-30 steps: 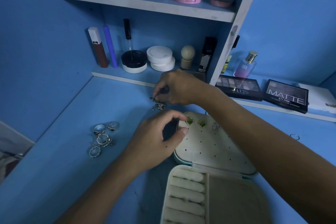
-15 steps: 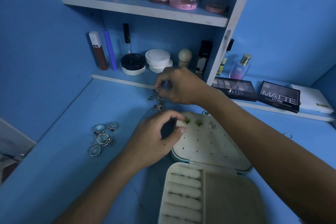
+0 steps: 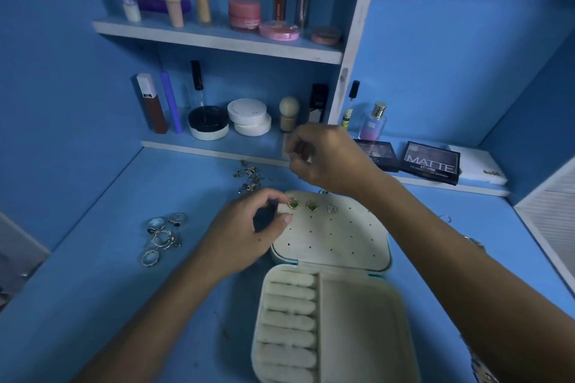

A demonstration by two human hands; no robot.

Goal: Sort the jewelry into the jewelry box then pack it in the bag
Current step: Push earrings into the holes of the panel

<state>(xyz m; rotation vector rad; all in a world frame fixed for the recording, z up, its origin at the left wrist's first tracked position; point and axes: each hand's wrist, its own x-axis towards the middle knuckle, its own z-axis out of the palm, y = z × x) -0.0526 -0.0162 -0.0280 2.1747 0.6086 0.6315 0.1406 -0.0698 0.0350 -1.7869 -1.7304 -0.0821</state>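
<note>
Two bare forearms, no sleeves showing, left hand [image 3: 245, 228] without rings, right hand [image 3: 329, 158] likewise, patterned fabric [image 3: 480, 367] at lower right edge

Dim light around me: blue walls [image 3: 451, 40], a blue table [image 3: 93, 289], and two white-edged shelves [image 3: 217, 40] crowded with cosmetics.

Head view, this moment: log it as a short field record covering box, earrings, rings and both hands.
jewelry box: open, ring rolls empty
earrings on panel: three, top row
loose earrings: heap behind the box
rings: cluster left of the box
left hand: at the panel's left edge
right hand: raised, fingertips pinched; contents unclear
</note>
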